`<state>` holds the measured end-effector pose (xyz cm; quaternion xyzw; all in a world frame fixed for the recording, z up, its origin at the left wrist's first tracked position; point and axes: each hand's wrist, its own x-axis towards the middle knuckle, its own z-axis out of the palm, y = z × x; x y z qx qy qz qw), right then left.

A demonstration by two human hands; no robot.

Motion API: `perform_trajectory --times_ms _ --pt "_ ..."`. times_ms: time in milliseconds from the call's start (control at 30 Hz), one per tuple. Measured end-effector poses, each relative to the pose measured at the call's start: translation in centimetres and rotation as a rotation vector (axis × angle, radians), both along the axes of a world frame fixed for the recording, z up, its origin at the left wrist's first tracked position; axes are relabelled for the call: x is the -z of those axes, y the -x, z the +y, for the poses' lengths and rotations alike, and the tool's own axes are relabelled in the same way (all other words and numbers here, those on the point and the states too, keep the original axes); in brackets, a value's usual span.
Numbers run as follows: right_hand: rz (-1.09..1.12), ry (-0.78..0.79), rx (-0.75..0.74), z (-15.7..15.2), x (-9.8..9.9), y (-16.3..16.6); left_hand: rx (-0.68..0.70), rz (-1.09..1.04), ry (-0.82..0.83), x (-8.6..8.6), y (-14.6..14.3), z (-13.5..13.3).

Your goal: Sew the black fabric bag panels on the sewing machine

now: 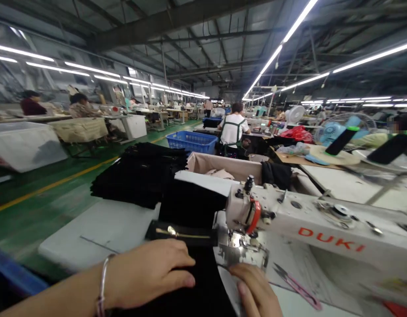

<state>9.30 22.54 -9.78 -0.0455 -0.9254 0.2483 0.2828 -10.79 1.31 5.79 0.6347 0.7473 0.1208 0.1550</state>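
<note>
Left hand [150, 273] pressing flat, fingers spread, on soft black fabric [193, 207] at lower centre, right hand [256, 293] loosely curled beside one white metal sewing machine [322, 229], one gold zipper [181, 233]

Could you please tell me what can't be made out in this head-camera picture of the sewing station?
- Needle, head view: hidden behind the sewing machine head and presser parts.
- Right hand: cut off by the bottom edge; its grip on the black fabric is unclear.
- Fabric under the left hand: covered by the palm.
- Zipper pull: too small for detail.
- Distant person: seen from behind, hands hidden.
</note>
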Motion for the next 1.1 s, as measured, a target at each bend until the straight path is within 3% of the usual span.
perform_trajectory --times_ms 133,200,267,400,533,600,767,967,1100 --pt "-0.081 -0.057 0.103 -2.8 1.9 -0.4 -0.22 0.056 -0.054 9.3 -0.3 1.1" --pt "-0.118 -0.064 0.16 -4.1 2.1 -0.5 -0.253 0.055 -0.075 11.9 0.2 2.3" --pt "-0.152 -0.044 0.175 -4.8 1.9 -0.6 -0.268 0.049 -0.106 12.7 0.2 3.4" --pt "-0.196 0.045 0.167 -4.7 0.9 -0.6 -0.252 -0.022 -0.148 11.7 -1.2 4.8" --pt "-0.166 0.244 0.148 -4.4 -1.0 -0.4 -0.267 -0.151 -0.141 9.4 -1.8 4.0" --pt "-0.092 0.296 0.13 -4.3 -2.7 -0.4 -0.315 -0.262 -0.138 7.6 -1.8 2.8" --pt "0.057 0.213 -0.028 -4.3 -7.8 -0.2 -0.451 -0.755 -0.198 3.2 -2.3 -0.1" --pt "0.174 0.325 -0.108 -4.8 -10.0 0.6 -0.578 -1.113 -0.354 2.7 -3.9 -2.1" --pt "0.162 0.437 -0.096 -4.9 -10.4 0.6 -0.621 -1.123 -0.398 2.4 -4.8 -2.7"
